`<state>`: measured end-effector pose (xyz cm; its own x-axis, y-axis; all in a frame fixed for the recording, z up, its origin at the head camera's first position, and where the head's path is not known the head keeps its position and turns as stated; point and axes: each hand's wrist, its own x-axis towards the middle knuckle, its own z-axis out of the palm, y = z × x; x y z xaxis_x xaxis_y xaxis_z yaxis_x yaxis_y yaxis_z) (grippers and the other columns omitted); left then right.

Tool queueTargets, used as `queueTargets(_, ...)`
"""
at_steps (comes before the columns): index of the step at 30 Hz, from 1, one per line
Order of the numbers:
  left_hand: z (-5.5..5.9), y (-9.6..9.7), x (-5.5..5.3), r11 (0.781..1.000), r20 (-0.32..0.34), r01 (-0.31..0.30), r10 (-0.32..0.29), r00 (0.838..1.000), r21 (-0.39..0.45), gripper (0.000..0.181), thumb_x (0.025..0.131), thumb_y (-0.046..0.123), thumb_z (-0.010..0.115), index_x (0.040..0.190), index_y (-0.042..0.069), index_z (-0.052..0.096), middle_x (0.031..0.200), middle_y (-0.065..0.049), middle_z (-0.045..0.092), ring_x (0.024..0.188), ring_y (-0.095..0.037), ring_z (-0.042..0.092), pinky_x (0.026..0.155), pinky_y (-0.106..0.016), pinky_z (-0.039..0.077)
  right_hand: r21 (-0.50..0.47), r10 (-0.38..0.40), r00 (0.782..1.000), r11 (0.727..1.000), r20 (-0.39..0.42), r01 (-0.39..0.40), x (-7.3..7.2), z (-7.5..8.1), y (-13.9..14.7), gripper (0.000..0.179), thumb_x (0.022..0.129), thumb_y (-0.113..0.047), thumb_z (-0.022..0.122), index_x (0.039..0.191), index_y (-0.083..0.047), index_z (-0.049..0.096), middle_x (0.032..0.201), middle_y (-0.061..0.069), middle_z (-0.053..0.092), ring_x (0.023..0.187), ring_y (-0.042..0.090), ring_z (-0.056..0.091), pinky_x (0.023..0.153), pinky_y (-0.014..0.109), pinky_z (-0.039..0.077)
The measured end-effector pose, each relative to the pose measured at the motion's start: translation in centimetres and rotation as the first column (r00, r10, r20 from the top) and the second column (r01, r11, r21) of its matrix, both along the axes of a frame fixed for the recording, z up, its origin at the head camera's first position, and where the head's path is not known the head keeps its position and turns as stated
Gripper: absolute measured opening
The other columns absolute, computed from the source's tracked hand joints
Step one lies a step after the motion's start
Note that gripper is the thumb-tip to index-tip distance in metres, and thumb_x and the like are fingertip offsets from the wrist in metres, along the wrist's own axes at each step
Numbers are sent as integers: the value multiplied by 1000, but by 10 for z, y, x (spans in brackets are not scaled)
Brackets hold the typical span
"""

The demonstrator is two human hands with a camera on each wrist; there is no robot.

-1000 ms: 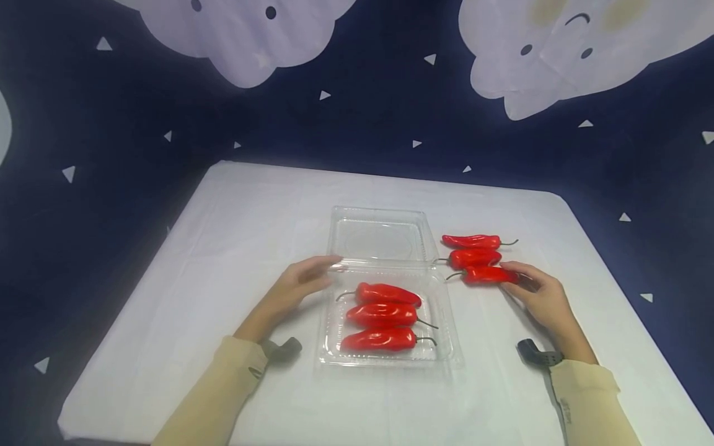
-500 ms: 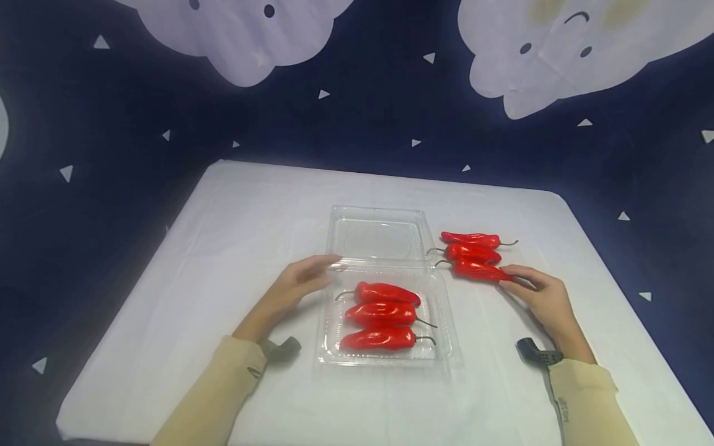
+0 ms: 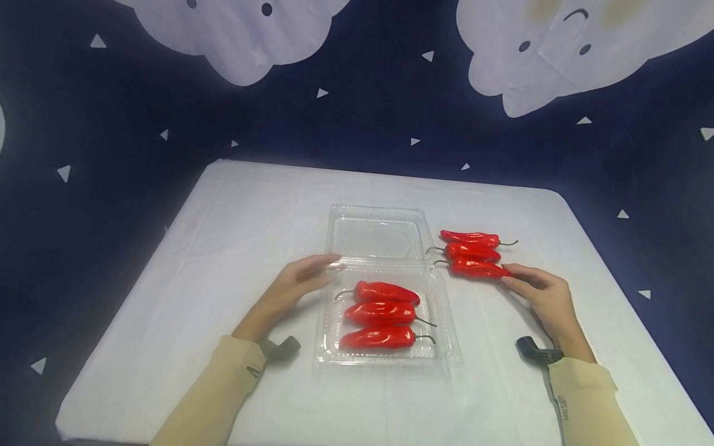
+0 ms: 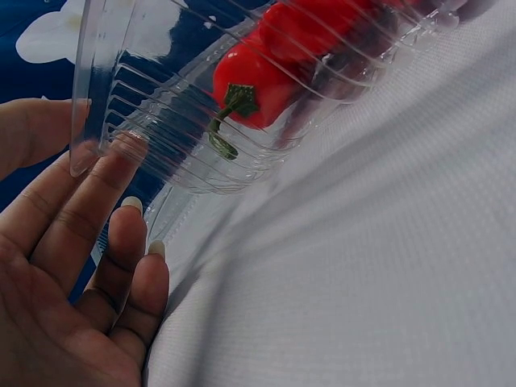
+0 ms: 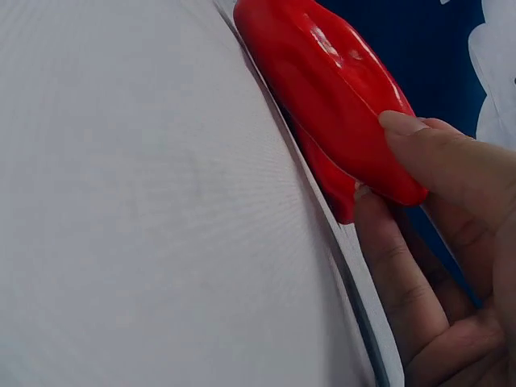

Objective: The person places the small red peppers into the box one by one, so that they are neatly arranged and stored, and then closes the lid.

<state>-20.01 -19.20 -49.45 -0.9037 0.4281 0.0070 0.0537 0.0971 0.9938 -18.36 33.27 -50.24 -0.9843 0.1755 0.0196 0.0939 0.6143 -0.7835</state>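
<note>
A clear plastic clamshell container (image 3: 385, 358) lies open on the table, its lid (image 3: 379, 235) folded back. Several red peppers are in view; three lie side by side in the base, the middle one (image 3: 382, 313) with its stem to the right. My left hand (image 3: 298, 282) pinches the container's left rim near the hinge, thumb and fingertips on the plastic. To the container's right, my right hand (image 3: 543, 297) pinches the tip of the nearest red pepper (image 3: 474, 267) between thumb and fingers, its stem pointing left. Two more peppers lie just behind it, including the farthest one (image 3: 471, 238).
A white cloth covers the table (image 3: 256, 204). Behind it hangs a dark blue backdrop (image 3: 379, 118) with clouds and small triangles. A dark wrist camera (image 3: 538, 352) sits on the right wrist, another (image 3: 283, 349) on the left.
The pepper in my right hand has shifted slightly left and away, up against the middle loose pepper, which has also moved a little. My left hand keeps its place at the rim.
</note>
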Motion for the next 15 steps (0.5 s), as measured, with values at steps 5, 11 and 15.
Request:
queueTargets(5,0,-1,0,1000,-2,-1,1,1000,2,44,100,18,67,141,31,61,142,8,60,132,-18,55,114,-53,39,-63,-57,998,996,-1,56,0,3,-1,55,87,-45,80,134,-19,68,132,-5,67,119,-1,55,86,4,46)
queueTargets(11,0,-2,0,1000,-9,8,-8,1000,-6,44,100,18,67,141,32,60,144,10,58,134,-15,53,114,-52,39,-110,-118,993,987,-7,116,2,3,-1,58,86,-46,81,135,-18,68,132,-5,67,120,1,57,86,5,47)
queueTargets(15,2,-1,1,1000,-14,6,-6,1000,-11,45,100,18,66,142,32,60,145,11,57,134,-14,53,115,-51,38,-149,-123,992,982,-41,115,3,6,-2,54,87,-39,82,134,-16,68,129,-7,69,120,0,57,87,5,47)
